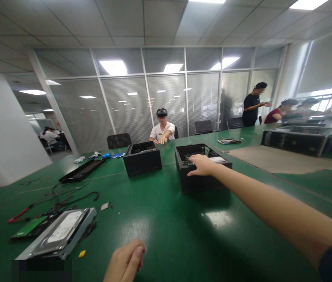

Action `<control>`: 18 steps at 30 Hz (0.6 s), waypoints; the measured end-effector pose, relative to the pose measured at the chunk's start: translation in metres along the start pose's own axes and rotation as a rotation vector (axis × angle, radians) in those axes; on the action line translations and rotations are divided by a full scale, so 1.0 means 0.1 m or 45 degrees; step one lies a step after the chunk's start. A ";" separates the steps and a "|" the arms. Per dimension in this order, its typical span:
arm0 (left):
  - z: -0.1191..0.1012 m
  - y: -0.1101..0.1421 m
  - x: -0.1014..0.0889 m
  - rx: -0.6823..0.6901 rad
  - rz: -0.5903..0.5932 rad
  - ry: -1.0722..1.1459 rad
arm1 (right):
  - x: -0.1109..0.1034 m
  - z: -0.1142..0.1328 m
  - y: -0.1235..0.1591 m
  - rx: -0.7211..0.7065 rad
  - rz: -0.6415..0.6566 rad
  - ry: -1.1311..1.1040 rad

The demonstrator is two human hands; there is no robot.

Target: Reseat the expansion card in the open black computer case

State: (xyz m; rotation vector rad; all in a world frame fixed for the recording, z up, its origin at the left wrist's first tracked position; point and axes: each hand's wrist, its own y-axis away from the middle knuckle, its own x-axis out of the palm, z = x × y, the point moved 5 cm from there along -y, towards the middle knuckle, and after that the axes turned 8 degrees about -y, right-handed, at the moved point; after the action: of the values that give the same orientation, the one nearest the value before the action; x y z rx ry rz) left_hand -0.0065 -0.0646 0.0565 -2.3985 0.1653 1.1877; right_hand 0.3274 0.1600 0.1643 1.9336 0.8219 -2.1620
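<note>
My right hand (202, 164) reaches far out over the near rim of a black open-topped computer case (205, 183). Its fingers stretch above the inside of the case, and its thumb points apart from them in front of the wall. Whether it touches the rim is hard to tell. Inside that case shows a pale flat part (217, 159). My left hand (125, 260) is low over the table at the bottom, fingers curled closed; the palm side is hidden. To its left lie a hard drive (66, 227) in a metal bracket and a small yellow piece (82, 253).
A second black case (142, 162) stands beside the first, before a seated person (162, 129). Cables (66, 199), a green circuit board (31, 228) and a long black panel (82, 170) lie left. At right are cardboard (280, 158) and a large case (295, 141).
</note>
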 end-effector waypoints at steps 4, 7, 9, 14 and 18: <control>0.00 0.00 0.00 0.000 0.028 -0.025 | 0.07 0.03 0.13 0.027 0.248 0.002; -0.01 -0.01 0.02 0.001 0.058 -0.036 | 0.03 0.17 0.34 0.065 0.059 0.089; -0.02 -0.02 0.04 -0.006 0.083 -0.049 | 0.01 0.28 0.50 0.046 0.076 0.088; -0.06 -0.05 0.05 -0.048 0.070 -0.003 | -0.17 0.65 0.91 -0.057 0.116 0.021; -0.04 -0.07 0.03 -0.141 0.004 0.136 | -0.34 1.14 1.36 -0.177 0.179 -0.022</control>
State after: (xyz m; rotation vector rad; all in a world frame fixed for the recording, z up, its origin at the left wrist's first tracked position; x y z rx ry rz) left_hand 0.0002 -0.0600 0.0585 -2.5605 0.1400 1.0972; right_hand 0.2925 -0.0173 0.1582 1.8439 0.7854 -1.9842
